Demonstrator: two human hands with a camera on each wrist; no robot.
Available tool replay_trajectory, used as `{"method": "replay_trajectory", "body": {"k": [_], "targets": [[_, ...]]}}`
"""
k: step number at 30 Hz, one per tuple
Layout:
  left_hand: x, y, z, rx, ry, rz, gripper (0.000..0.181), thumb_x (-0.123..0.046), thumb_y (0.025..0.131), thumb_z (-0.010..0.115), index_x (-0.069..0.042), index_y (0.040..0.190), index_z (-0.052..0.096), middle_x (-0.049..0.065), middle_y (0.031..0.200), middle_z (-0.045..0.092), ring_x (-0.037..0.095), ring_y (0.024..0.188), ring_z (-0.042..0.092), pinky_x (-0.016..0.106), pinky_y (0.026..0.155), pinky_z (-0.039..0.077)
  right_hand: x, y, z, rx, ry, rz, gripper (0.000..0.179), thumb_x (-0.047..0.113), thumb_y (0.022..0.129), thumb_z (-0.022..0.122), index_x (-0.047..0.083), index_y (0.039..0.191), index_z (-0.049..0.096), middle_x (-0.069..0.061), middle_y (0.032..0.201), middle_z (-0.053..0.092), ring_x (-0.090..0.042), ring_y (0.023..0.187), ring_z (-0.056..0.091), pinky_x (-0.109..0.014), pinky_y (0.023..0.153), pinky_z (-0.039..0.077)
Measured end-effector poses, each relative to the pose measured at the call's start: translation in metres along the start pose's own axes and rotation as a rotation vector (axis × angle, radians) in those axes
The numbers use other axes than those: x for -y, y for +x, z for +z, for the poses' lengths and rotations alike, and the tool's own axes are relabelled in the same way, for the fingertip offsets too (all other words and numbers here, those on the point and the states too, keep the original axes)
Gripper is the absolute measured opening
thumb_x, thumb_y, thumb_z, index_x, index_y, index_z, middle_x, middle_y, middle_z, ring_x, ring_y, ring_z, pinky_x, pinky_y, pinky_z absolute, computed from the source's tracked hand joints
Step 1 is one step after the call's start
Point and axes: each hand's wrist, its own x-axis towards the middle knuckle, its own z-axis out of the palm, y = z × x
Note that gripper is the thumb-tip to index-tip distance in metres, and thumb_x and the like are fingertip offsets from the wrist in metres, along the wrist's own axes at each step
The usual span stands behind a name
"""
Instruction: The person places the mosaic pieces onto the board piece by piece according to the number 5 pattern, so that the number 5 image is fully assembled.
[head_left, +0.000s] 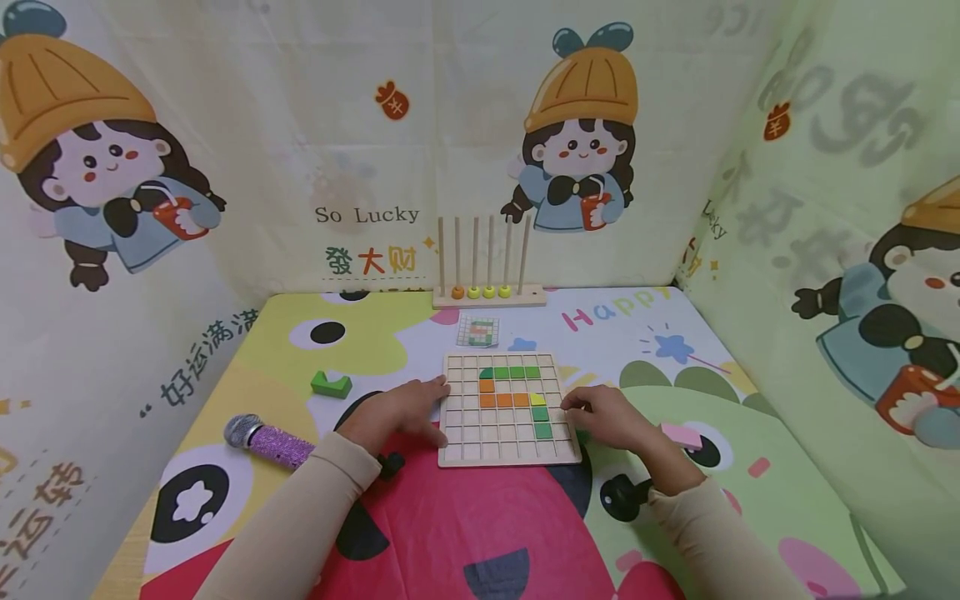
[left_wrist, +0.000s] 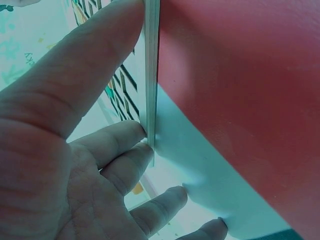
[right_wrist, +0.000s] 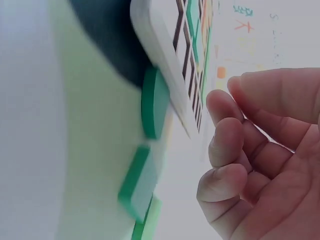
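A wooden grid board (head_left: pixel 465 433) lies flat on the patterned cloth, with green, orange and yellow tiles in some cells. Against its left edge rests my left hand (head_left: pixel 401 410); the left wrist view shows the thumb (left_wrist: pixel 107 35) and fingertips touching the side, fingers fairly straight. Just by the right edge hovers my right hand (head_left: pixel 606 414), fingers curled and the thumb close to the index finger. Nothing shows between them in the right wrist view. Several loose green tiles (right_wrist: pixel 155 102) lie beside the board there.
Behind the board lies a small pattern card (head_left: pixel 478 331), and further back stands a rod stand with beads (head_left: pixel 489 298). On the left are a green block (head_left: pixel 332 384) and a glittery purple microphone (head_left: pixel 277 444). A pink block (head_left: pixel 681 435) lies right of my right hand.
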Motion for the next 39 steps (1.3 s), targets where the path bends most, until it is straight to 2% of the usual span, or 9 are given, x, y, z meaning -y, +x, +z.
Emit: {"method": "replay_trajectory", "body": {"k": [5,12,21,29,34,39], "targets": [[0.000,0.000,0.001,-0.005,0.005,-0.007,0.103,-0.036,0.078,0.091,-0.014,0.162,0.036,0.008,0.171,0.030,0.042,0.153,0.032,0.059,0.118,0.040,-0.011,-0.007,-0.004,0.011,-0.035,-0.010,0.016,0.014,0.097,0.068,0.007,0.109,0.076,-0.002,0.098,0.073,-0.016,0.085,0.060,-0.034,0.074,0.053],[0.002,0.003,0.003,-0.011,0.010,-0.001,0.103,-0.038,0.078,0.091,-0.014,0.162,0.037,0.008,0.170,0.031,0.040,0.152,0.035,0.057,0.117,0.041,-0.023,-0.016,0.001,0.059,-0.107,-0.039,0.016,0.012,0.089,0.079,0.008,0.104,0.078,0.001,0.093,0.072,-0.015,0.087,0.062,-0.039,0.081,0.055],[0.002,0.005,0.006,-0.010,-0.005,0.001,0.104,-0.037,0.077,0.092,-0.015,0.162,0.037,0.008,0.170,0.031,0.041,0.153,0.033,0.059,0.117,0.041,-0.022,-0.018,0.008,0.057,-0.155,-0.020,0.015,0.012,0.085,0.083,0.008,0.098,0.075,0.000,0.087,0.065,-0.013,0.080,0.055,-0.036,0.076,0.051],[-0.001,0.003,0.005,-0.007,-0.002,-0.002,0.103,-0.038,0.078,0.091,-0.015,0.162,0.036,0.008,0.171,0.030,0.040,0.152,0.034,0.058,0.117,0.041,-0.021,-0.021,0.009,0.046,-0.116,0.003,0.020,0.010,0.085,0.083,0.014,0.094,0.065,0.003,0.081,0.062,-0.014,0.075,0.052,-0.032,0.069,0.046],[-0.001,0.004,0.005,-0.010,0.007,-0.009,0.104,-0.039,0.077,0.091,-0.015,0.162,0.036,0.008,0.171,0.030,0.040,0.152,0.034,0.058,0.116,0.042,-0.020,-0.022,0.007,0.045,-0.091,0.005,0.019,0.008,0.087,0.080,0.015,0.095,0.065,0.002,0.085,0.066,-0.014,0.077,0.056,-0.033,0.070,0.048],[0.000,0.005,0.006,-0.011,0.008,-0.010,0.105,-0.040,0.077,0.091,-0.015,0.163,0.036,0.007,0.171,0.030,0.040,0.153,0.033,0.058,0.116,0.042,-0.023,-0.023,0.003,0.059,-0.041,0.023,0.014,0.005,0.091,0.074,0.015,0.097,0.067,0.003,0.087,0.066,-0.015,0.081,0.056,-0.035,0.076,0.049]]}}
